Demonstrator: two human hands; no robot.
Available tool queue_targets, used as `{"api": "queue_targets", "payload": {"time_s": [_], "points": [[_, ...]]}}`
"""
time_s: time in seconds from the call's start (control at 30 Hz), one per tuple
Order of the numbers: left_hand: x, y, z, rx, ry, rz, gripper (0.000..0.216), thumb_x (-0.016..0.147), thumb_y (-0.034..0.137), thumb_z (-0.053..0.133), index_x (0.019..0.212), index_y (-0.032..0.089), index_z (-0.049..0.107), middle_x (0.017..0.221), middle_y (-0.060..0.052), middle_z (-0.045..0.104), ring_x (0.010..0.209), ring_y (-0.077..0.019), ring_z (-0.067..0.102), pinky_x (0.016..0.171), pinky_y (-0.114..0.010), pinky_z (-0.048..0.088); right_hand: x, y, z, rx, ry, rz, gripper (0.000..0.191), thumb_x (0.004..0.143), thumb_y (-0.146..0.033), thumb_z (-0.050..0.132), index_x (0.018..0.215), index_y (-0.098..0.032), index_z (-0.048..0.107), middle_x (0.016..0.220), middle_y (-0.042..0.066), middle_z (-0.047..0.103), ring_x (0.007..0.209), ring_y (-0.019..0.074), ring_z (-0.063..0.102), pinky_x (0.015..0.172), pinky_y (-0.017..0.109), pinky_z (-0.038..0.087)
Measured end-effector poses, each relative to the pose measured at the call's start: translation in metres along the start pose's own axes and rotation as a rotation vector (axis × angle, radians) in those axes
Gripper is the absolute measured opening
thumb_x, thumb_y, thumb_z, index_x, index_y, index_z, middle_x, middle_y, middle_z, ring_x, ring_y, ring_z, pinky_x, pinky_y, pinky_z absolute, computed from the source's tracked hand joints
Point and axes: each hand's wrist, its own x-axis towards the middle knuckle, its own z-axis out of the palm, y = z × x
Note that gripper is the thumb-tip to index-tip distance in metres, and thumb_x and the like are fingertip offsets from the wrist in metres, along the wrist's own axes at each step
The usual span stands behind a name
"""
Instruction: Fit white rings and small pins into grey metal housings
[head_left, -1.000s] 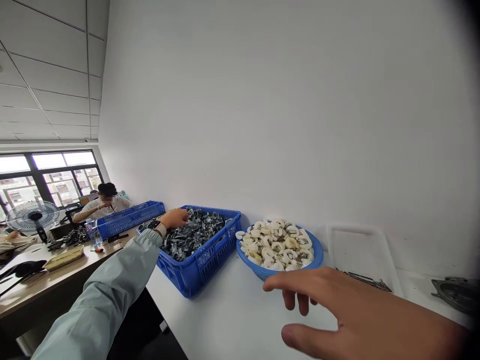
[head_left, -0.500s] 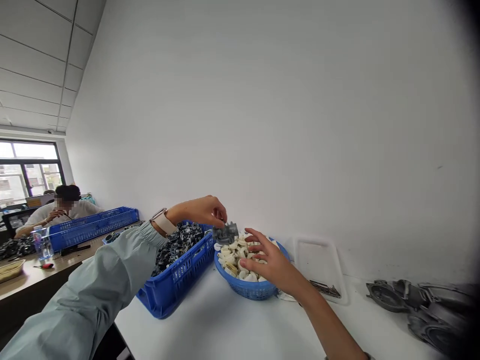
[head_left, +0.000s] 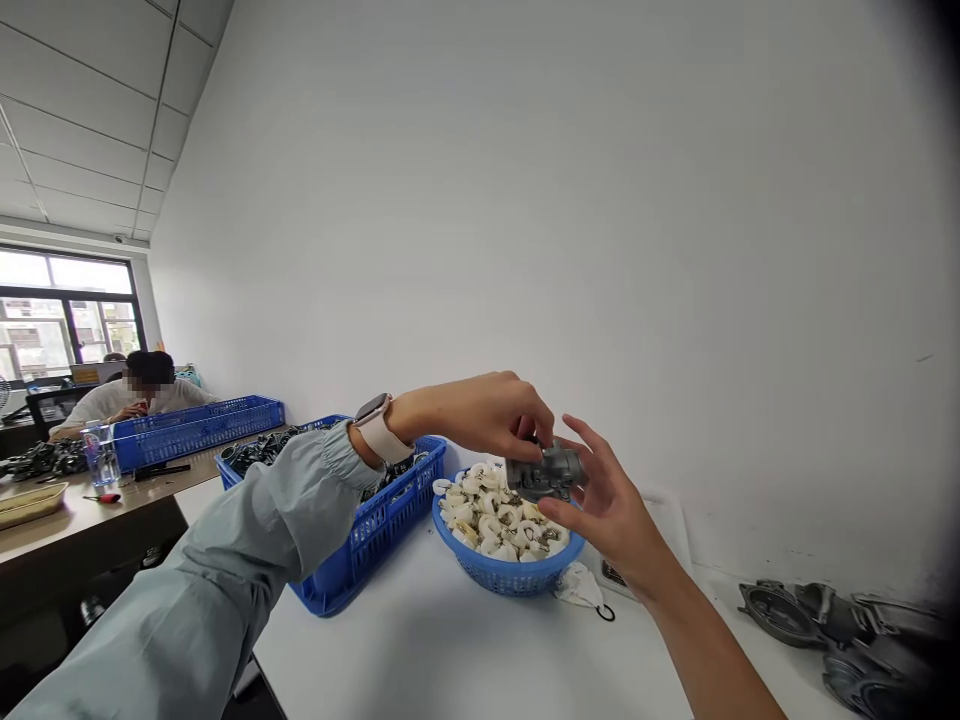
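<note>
A grey metal casting that looks like a carburetor body (head_left: 551,474) is held above the blue round basket. My left hand (head_left: 517,415), palm down, has closed thumb and fingers on its upper left side. My right hand (head_left: 604,495) is spread around its right end, with the thumb below and the fingers behind; whether it touches the part I cannot tell. Under the part, the round basket (head_left: 499,578) is heaped with white plastic floats (head_left: 491,520), C-shaped with small metal bits.
A blue crate (head_left: 390,535) of dark metal parts stands left, partly behind my left arm. A clear tray (head_left: 675,525), a white cloth-like piece (head_left: 581,588) and dark castings (head_left: 840,625) lie right. Another person (head_left: 142,395) sits far left beside a long blue crate (head_left: 199,430).
My left hand has carried the carburetor body to the right, to my right hand. My right hand has shifted right, its fingers now around the part's end. The view has turned slightly.
</note>
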Motion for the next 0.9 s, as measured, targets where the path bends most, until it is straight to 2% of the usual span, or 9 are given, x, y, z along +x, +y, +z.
{"api": "queue_targets", "payload": {"time_s": [0.17,0.23,0.33,0.47,0.6,0.7,0.8,0.9], "points": [[-0.005,0.007,-0.011,-0.126,0.149,0.012,0.011,0.091,0.007,0.075,0.095,0.015,0.082,0.088,-0.004,0.081,0.079,-0.0137,0.074,0.077,-0.026,0.059,-0.003,-0.018,0.006,0.003,0.081,-0.098,0.093,0.082,-0.049,0.092,0.158,-0.043,0.039,0.143,0.007,0.06,0.134,0.0326,0.06,0.122,0.059,0.044],[-0.005,0.011,-0.012,-0.139,0.189,0.021,0.009,0.093,0.008,0.074,0.096,0.014,0.081,0.09,-0.005,0.08,0.08,-0.0136,0.073,0.079,-0.027,0.059,-0.004,-0.024,0.012,0.023,0.12,-0.107,0.089,0.083,-0.047,0.092,0.156,-0.041,0.042,0.147,0.008,0.059,0.136,0.0324,0.059,0.121,0.055,0.047],[-0.005,0.016,-0.012,-0.12,0.218,0.035,0.008,0.095,0.008,0.073,0.097,0.012,0.08,0.091,-0.005,0.079,0.08,-0.0133,0.072,0.081,-0.027,0.059,-0.004,-0.026,0.019,0.065,0.178,-0.109,0.08,0.082,-0.045,0.093,0.149,-0.037,0.05,0.151,0.008,0.057,0.139,0.0325,0.057,0.119,0.051,0.051],[-0.005,0.014,-0.01,-0.117,0.232,0.035,0.006,0.098,0.012,0.074,0.1,0.013,0.079,0.094,-0.006,0.079,0.083,-0.0136,0.071,0.082,-0.028,0.058,-0.003,-0.025,0.024,0.12,0.256,-0.134,0.058,0.082,-0.044,0.093,0.13,-0.027,0.064,0.135,0.009,0.068,0.128,0.0318,0.065,0.114,0.05,0.054],[-0.007,0.005,-0.001,-0.153,0.282,0.005,0.011,0.101,0.021,0.072,0.107,0.014,0.078,0.1,-0.006,0.08,0.089,-0.0153,0.072,0.084,-0.029,0.058,-0.005,-0.029,0.023,0.104,0.323,-0.179,0.056,0.083,-0.04,0.092,0.131,-0.026,0.065,0.131,0.008,0.071,0.122,0.0307,0.069,0.111,0.05,0.057],[-0.011,-0.002,0.009,-0.168,0.336,-0.031,0.019,0.103,0.027,0.072,0.118,0.017,0.075,0.106,-0.006,0.08,0.095,-0.017,0.074,0.084,-0.029,0.059,-0.009,-0.037,0.016,-0.062,0.372,-0.263,0.061,0.081,-0.038,0.093,0.135,-0.027,0.065,0.134,0.007,0.071,0.125,0.0315,0.068,0.114,0.052,0.055],[-0.019,-0.004,0.019,-0.116,0.427,-0.037,0.027,0.101,0.032,0.074,0.125,0.019,0.072,0.115,-0.007,0.078,0.098,-0.0179,0.073,0.085,-0.03,0.059,-0.016,-0.046,0.005,-0.44,0.406,-0.311,0.062,0.082,-0.043,0.091,0.137,-0.03,0.064,0.138,0.005,0.069,0.13,0.0337,0.065,0.115,0.051,0.054],[-0.031,-0.005,0.034,-0.031,0.528,-0.019,0.025,0.103,0.032,0.071,0.125,0.019,0.071,0.115,-0.007,0.077,0.098,-0.0188,0.072,0.088,-0.033,0.059,-0.022,-0.05,-0.01,-0.783,0.321,-0.34,0.056,0.09,-0.047,0.081,0.141,-0.033,0.062,0.136,0.004,0.07,0.13,0.0339,0.066,0.109,0.046,0.057]]}}
